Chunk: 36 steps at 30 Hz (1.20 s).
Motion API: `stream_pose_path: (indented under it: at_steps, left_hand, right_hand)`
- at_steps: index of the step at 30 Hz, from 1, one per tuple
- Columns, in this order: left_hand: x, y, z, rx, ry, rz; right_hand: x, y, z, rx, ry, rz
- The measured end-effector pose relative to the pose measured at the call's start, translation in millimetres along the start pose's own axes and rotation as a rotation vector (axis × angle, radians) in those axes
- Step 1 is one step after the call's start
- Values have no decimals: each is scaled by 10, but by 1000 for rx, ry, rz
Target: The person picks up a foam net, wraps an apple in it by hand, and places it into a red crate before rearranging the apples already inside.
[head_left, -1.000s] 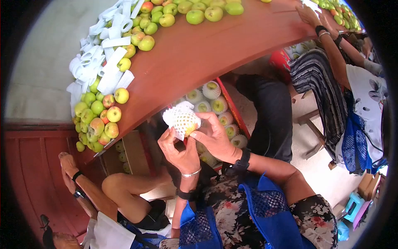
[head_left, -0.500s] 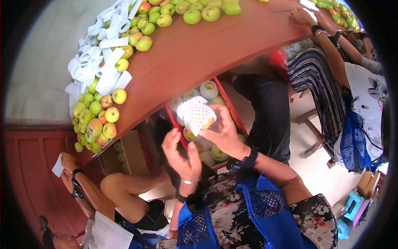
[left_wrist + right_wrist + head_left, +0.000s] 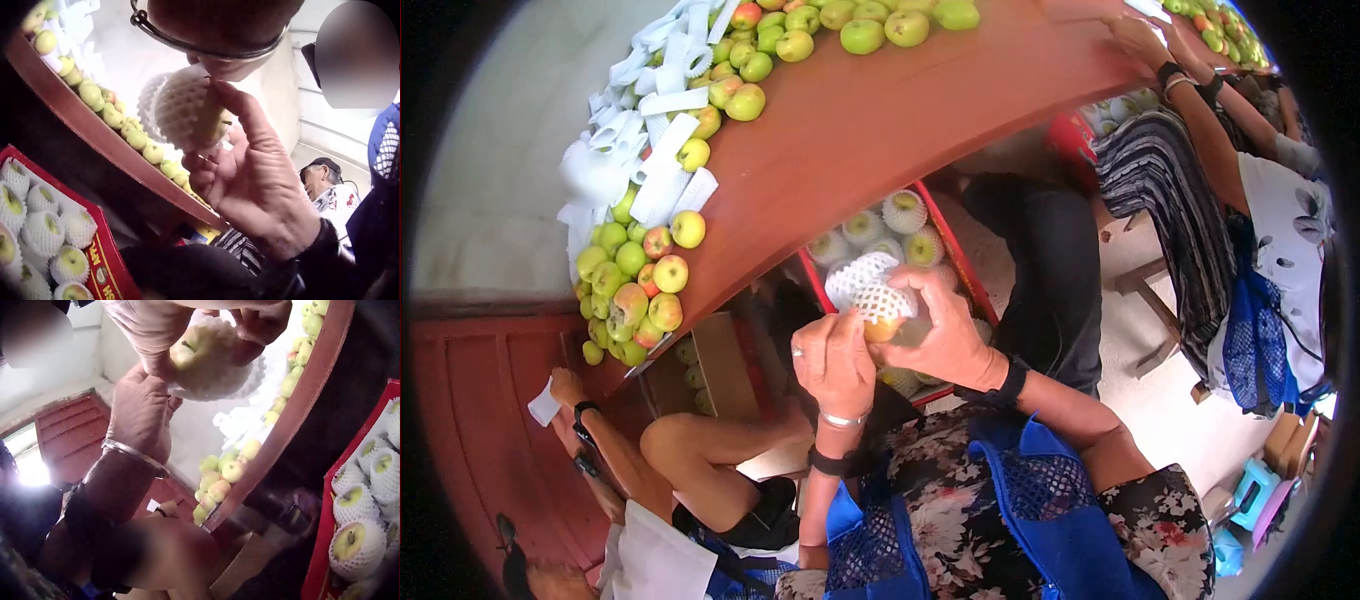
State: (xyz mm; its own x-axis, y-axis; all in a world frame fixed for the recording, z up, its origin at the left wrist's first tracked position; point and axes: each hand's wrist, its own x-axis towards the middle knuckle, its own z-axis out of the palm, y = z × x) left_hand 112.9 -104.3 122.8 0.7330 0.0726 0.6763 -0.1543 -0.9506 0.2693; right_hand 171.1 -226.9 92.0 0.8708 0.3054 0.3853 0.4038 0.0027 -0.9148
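Note:
An apple (image 3: 884, 329) in a white foam net (image 3: 866, 281) is held over the carton, its yellow-orange lower end bare. My right hand (image 3: 950, 335) grips it from the right side, thumb below and fingers above. From the left, my left hand (image 3: 836, 368) has curled fingers and thumb pinching at the net's lower edge. The left wrist view shows the netted apple (image 3: 187, 109) between the fingertips of my right hand (image 3: 262, 181). In the right wrist view the stem end of the apple (image 3: 209, 359) faces the camera, with my left hand (image 3: 140, 412) below it.
Below the hands, a red-edged carton (image 3: 952, 243) holds netted apples. Loose apples (image 3: 630, 290) and white foam nets (image 3: 662, 160) lie along the far side of the curved brown table (image 3: 820, 150). Other people sit at left and right; one holds a white net (image 3: 544, 402).
Half a second ago my left hand was apart from the apple with fingers spread; it has now closed in on the net's edge. My right hand has kept its hold.

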Motion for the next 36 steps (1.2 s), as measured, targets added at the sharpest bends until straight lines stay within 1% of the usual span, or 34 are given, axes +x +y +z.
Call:
stream_pose_path:
  at_steps: [2,3,6,7,10,11,13,16,18,19,22,23,24,26,27,28,29,30,31,32,34,35,36]
  left_hand:
    - [2,-78,3,52,-19,44]
    - [6,-46,23,39,-19,7]
    - [-51,-25,55,-24,-1,31]
    - [-60,9,51,-28,-22,10]
    - [-126,81,73,-66,-17,-6]
    - [-132,101,86,-86,-7,-44]
    - [-169,166,85,-127,-31,-62]
    - [-171,199,92,-179,-50,-125]
    - [-198,241,109,-227,-68,-183]
    - [-193,248,73,-268,-98,-147]
    - [-255,80,28,-523,119,-598]
    - [-202,-51,17,-713,132,-698]
    - [-82,-30,-13,-1144,170,-932]
    - [22,-31,-69,-1229,-78,-1022]
    - [46,-40,-82,-1318,-146,-1040]
    - [56,-50,-90,-1406,-218,-1059]
    - [72,-63,-75,-1371,-279,-1065]
    - [28,-70,-54,-1490,-227,-1169]
    - [-37,-87,2,-1610,-170,-1269]
    - [-79,-93,50,-1730,-111,-1364]
    - [-124,-53,93,-1819,-29,-1356]
    - [-147,-39,115,-1884,18,-1352]
    - [-160,-20,137,-1950,68,-1345]
  right_hand:
    - [-5,-7,-4,-9,-31,48]
    - [-8,-19,-5,-8,-51,92]
    - [8,-55,0,42,-95,207]
    - [-1,-62,-5,64,-106,250]
    - [14,-40,-41,40,-91,218]
    - [11,-36,-36,55,-63,229]
    - [-7,-21,-14,88,-12,251]
    - [15,67,-39,19,-37,146]
    - [-1,165,-52,72,-27,143]
    - [17,188,-66,98,-26,136]
    - [83,119,-207,68,-50,62]
    - [119,120,-258,2,-84,-3]
    - [140,77,-291,-67,-143,-23]
    - [224,-26,-316,-202,-263,-79]
    - [241,-55,-302,-236,-318,-105]
    - [243,-85,-285,-228,-311,-138]
    - [251,-123,-278,-221,-307,-172]
    - [266,-171,-289,-217,-304,-207]
    - [303,-254,-328,-57,-342,-51]
    - [299,-212,-320,14,-275,-38]
    - [244,-73,-294,162,-141,-7]
    - [230,-50,-307,100,-137,-17]
    - [198,-29,-294,120,-167,70]
